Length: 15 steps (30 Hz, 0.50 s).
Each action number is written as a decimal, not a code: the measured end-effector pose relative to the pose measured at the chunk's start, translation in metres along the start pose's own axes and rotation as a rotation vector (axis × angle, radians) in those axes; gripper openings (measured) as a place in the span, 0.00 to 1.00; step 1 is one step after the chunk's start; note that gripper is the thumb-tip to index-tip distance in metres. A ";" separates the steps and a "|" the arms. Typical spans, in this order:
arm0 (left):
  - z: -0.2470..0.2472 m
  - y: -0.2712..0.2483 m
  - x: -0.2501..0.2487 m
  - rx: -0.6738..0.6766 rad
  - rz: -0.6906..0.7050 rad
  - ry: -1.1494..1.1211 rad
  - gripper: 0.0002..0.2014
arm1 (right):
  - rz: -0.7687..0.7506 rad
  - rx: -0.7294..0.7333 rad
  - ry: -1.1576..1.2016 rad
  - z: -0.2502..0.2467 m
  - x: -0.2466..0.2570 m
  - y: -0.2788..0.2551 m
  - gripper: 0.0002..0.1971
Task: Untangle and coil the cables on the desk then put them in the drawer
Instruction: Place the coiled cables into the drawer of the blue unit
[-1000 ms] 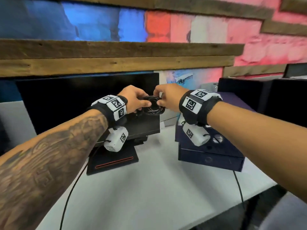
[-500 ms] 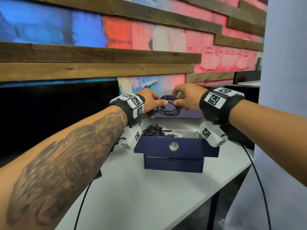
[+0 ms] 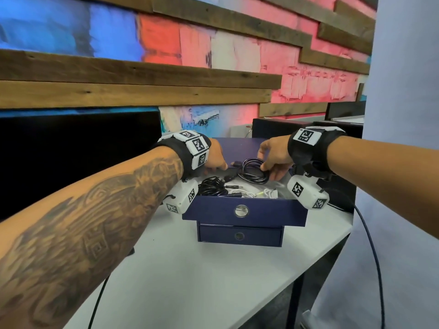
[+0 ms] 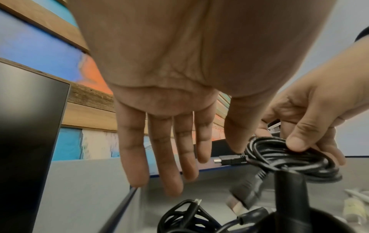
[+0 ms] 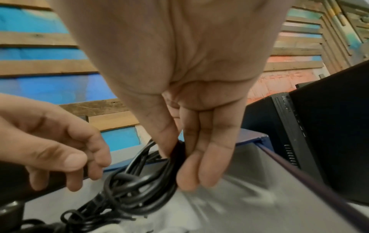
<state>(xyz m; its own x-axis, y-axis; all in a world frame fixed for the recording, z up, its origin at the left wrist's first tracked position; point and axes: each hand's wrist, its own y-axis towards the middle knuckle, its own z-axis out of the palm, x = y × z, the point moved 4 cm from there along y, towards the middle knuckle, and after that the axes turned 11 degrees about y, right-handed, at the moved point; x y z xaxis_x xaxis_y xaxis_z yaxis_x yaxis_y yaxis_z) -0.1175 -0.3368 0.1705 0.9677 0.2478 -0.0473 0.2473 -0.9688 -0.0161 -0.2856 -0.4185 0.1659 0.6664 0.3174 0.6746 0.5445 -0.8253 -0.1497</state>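
Over open drawer [image 3: 244, 211] — right hand [image 3: 273, 157] pinches coiled cable [image 3: 253, 170] near back edge; left hand [image 3: 215, 157] spread, empty.

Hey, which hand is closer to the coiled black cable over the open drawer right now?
Right. The right hand pinches the coiled black cable at its right edge above the open drawer. The left hand hangs open just left of it, fingers straight, not gripping.

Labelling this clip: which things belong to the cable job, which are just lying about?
Job:
- coiled black cable, pinched by right hand
- open top drawer
- cables in drawer
- left hand

Lying about:
- monitor
- closed lower drawer
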 end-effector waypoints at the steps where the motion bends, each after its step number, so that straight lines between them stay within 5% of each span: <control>1: 0.002 0.000 0.000 0.016 0.007 -0.028 0.15 | 0.021 0.018 -0.028 0.001 0.000 0.000 0.08; 8: 0.008 -0.006 0.000 0.096 0.026 -0.097 0.15 | 0.133 0.139 -0.160 0.009 -0.004 -0.001 0.09; 15: 0.010 -0.012 -0.004 0.170 0.040 -0.098 0.16 | 0.189 0.049 -0.196 0.007 -0.003 0.011 0.11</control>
<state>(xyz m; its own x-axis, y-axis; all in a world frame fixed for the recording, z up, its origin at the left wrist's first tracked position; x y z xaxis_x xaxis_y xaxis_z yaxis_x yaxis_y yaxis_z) -0.1249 -0.3265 0.1608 0.9650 0.2162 -0.1485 0.1886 -0.9654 -0.1801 -0.2780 -0.4253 0.1571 0.8419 0.2482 0.4791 0.4217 -0.8566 -0.2974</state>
